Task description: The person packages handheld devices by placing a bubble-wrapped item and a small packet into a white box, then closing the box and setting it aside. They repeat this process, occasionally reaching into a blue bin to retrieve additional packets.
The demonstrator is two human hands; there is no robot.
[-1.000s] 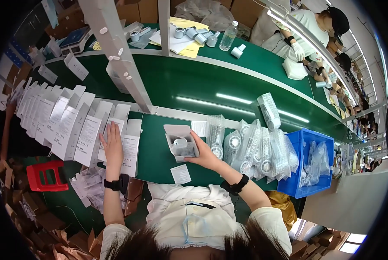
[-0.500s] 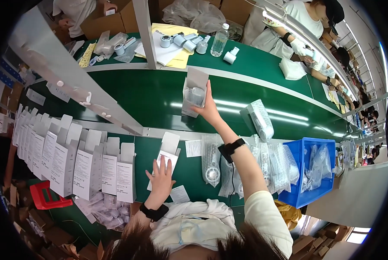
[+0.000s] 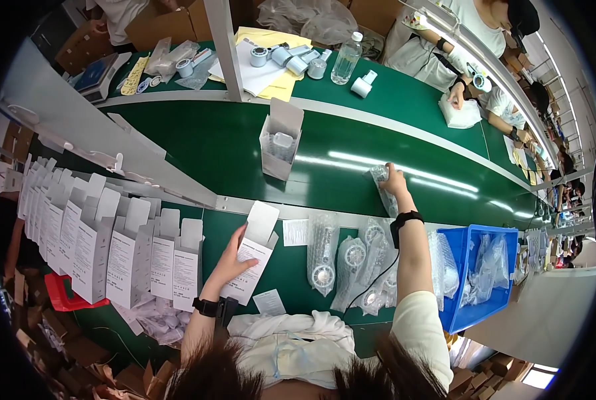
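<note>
We count one white carton (image 3: 250, 268) in the left hand (image 3: 230, 261), one bubble-wrapped pack (image 3: 383, 192) in the right hand (image 3: 394, 181), and one open carton (image 3: 279, 150) on the green belt (image 3: 211, 140). On the near tabletop (image 3: 290, 275) we see two printed leaflets (image 3: 269, 303), one blue bin (image 3: 459, 308) and at least four wrapped packs (image 3: 322, 257); these overlap, so we cannot give their full number. The carton row (image 3: 126, 267) at the left holds at least six, the far ones too crowded to count.

The white carton is a tall, slim box with dark print on its face and its end flap raised. The bubble-wrapped pack looks clear and shiny over a pale core. Inside the open carton we see a pale wrapped item.

The white carton stands on the near tabletop, just right of the carton row; its long axis slants away from us and rightward, the flap at the far end. We see the left fingers grasping it, thumb across the printed face. The right fingers are curled round the bubble-wrapped pack, whose long axis runs from upper left to lower right over the belt; we cannot tell whether it touches.
</note>
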